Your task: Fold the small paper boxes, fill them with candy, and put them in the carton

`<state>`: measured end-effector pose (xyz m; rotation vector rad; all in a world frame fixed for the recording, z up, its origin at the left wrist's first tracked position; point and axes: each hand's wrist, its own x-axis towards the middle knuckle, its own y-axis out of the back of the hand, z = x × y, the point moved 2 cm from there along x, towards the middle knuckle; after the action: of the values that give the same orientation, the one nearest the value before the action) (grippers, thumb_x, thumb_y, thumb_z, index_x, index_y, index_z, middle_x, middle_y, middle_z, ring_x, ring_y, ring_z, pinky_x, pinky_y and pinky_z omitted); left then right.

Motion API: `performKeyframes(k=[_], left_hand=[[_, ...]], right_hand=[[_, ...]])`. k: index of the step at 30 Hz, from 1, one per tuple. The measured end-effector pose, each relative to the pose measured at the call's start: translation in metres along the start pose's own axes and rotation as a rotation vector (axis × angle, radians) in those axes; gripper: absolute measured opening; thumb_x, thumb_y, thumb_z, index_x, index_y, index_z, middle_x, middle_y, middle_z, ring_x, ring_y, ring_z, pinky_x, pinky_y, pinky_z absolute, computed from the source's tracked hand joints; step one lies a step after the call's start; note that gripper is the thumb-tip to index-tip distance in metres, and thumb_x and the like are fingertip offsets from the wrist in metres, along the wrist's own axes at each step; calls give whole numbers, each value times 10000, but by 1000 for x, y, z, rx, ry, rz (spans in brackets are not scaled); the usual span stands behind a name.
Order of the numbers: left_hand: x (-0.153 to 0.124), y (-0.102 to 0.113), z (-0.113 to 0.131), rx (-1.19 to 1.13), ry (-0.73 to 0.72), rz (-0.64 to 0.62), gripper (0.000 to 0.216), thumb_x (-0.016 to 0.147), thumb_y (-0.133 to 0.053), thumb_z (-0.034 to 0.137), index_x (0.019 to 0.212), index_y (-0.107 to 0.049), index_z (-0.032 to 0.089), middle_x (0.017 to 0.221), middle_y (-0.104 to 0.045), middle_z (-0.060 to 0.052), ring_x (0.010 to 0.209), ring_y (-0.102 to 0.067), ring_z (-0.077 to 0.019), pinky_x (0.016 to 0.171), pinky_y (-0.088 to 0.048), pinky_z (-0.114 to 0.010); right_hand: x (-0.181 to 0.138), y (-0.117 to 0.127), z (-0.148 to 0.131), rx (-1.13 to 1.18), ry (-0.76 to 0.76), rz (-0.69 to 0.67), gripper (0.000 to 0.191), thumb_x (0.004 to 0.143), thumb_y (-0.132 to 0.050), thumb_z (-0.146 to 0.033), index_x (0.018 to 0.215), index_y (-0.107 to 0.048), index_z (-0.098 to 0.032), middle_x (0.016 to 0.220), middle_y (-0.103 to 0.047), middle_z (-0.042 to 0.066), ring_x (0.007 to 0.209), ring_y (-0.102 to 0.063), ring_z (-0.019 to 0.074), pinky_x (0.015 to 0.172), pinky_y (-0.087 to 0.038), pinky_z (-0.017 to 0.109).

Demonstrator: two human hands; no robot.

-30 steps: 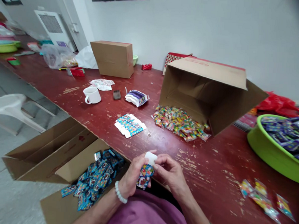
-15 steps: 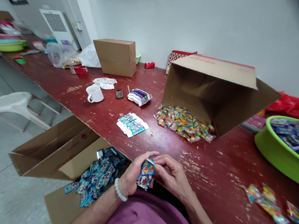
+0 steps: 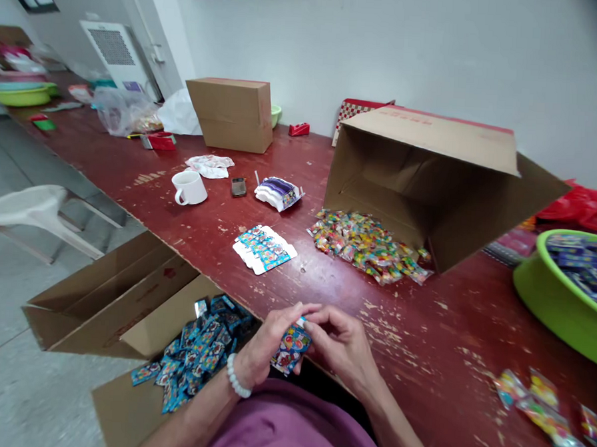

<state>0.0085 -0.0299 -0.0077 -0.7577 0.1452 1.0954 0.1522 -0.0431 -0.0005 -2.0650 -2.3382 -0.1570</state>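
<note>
While curled, right hand (image 3: pixel 343 342) against carton (image 3: pixel 293 346)

Scuffed dark-red long table (image 3: pixel 212 232): white handled mug (image 3: pixel 193 190), flat blue-and-white printed cartons (image 3: pixel 264 248), heaped multicoloured clear-wrapped packets (image 3: pixel 362 243), open brown cardboard box (image 3: pixel 433 140), round lime-green basin (image 3: pixel 549 303).

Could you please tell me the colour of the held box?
The held box is blue with multicoloured printing, best seen in the head view.
</note>
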Motion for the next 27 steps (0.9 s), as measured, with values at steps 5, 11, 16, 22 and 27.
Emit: performKeyframes(k=[5, 11, 16, 22, 27], left_hand=[[5, 7, -1, -181, -26, 6, 338, 849, -563, 294, 1131, -690, 156, 961, -710, -66, 643, -640, -137, 575, -526, -230], [6, 13, 4, -183, -123, 122, 393, 858, -595, 344, 1230, -620, 222, 938, -701, -38, 686, -664, -155, 641, -532, -265], [3, 28, 6, -140, -239, 264, 323, 845, -643, 381, 1093, -684, 179, 1161, -674, -60, 1112, -611, -215, 944, -474, -280], [-21, 82, 1, -148, -172, 362, 435, 833, -646, 445, 1192, -623, 199, 909, -710, -49, 728, -674, -187, 641, -530, -281], [-65, 159, -1, 266, -222, 682, 543, 747, -678, 557, 1151, -637, 196, 1101, -699, -76, 974, -660, -258, 772, -534, -315]], right_hand=[[-14, -11, -3, -389, 294, -32, 220, 847, -679, -245, 1052, -605, -213, 1074, -622, 79, 1027, -570, 240, 879, -465, 370], [-16, -35, 8, -740, 356, -17, 962, 640, -810, -281, 1448, -296, -177, 1422, -411, 161, 1246, -386, 353, 1035, -334, 516], [-1, -53, 10, -759, 408, -14, 786, 638, -684, -181, 1369, -395, -163, 1245, -536, 151, 1098, -475, 325, 950, -394, 489], [35, -73, 19, -574, 434, -253, 835, 608, -816, -412, 1326, -446, -199, 1237, -540, 121, 1094, -513, 291, 921, -451, 413], [119, -44, 44, -714, 182, 32, 542, 826, -687, -416, 1283, -503, -192, 1244, -551, 123, 1161, -505, 261, 998, -408, 386]])
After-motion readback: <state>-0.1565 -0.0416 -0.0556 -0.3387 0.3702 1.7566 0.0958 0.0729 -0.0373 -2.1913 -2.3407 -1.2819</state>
